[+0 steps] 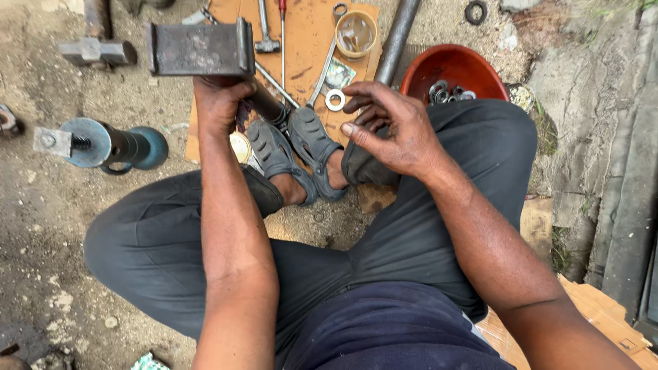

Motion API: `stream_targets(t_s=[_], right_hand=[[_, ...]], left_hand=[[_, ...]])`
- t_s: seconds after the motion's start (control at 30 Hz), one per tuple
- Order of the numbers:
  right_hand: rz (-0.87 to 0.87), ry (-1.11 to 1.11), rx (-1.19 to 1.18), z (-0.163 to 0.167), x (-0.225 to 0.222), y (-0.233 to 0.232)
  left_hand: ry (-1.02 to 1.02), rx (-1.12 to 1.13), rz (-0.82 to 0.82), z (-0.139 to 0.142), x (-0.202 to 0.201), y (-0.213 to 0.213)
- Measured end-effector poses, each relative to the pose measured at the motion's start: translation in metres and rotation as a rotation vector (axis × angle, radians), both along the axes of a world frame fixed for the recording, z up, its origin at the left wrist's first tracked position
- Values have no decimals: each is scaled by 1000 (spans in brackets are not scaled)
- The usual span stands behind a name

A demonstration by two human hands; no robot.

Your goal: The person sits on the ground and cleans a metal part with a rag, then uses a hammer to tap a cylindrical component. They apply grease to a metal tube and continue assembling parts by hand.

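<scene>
My left hand (218,103) grips the dark shaft (267,104) of a heavy metal part whose rectangular steel block (199,49) stands raised above the ground. The shaft's lower end runs down toward my two grey sandals (295,147). My right hand (391,127) hovers over my right knee with fingers loosely spread and holds nothing. A white washer (335,100) lies on the cardboard just beyond its fingertips. I sit cross-legged in dark trousers.
A brown cardboard sheet (308,41) carries a small hammer (266,31), a screwdriver (282,34), a spanner (327,58) and a plastic cup (356,33). A red bowl (452,68) holds metal rings. A steel pipe (396,38), a sledgehammer head (96,49) and a blue-grey threaded assembly (103,144) lie nearby.
</scene>
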State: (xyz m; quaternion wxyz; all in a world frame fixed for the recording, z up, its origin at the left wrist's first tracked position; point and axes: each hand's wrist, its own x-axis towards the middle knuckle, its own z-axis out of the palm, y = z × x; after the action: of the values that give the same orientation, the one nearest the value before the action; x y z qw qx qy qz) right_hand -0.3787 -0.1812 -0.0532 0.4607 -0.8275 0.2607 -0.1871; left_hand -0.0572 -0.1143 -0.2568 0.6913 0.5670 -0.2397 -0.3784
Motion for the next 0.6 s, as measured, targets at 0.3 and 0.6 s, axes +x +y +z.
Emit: stream_targets(t_s=[0.3,0.6], right_hand=[[-12,1,9,0,-1,1],[-20,18,0,-2,-3,1]], left_hand=[[20,37,24,-2,2,1],[-43,68,-57,8,10,4]])
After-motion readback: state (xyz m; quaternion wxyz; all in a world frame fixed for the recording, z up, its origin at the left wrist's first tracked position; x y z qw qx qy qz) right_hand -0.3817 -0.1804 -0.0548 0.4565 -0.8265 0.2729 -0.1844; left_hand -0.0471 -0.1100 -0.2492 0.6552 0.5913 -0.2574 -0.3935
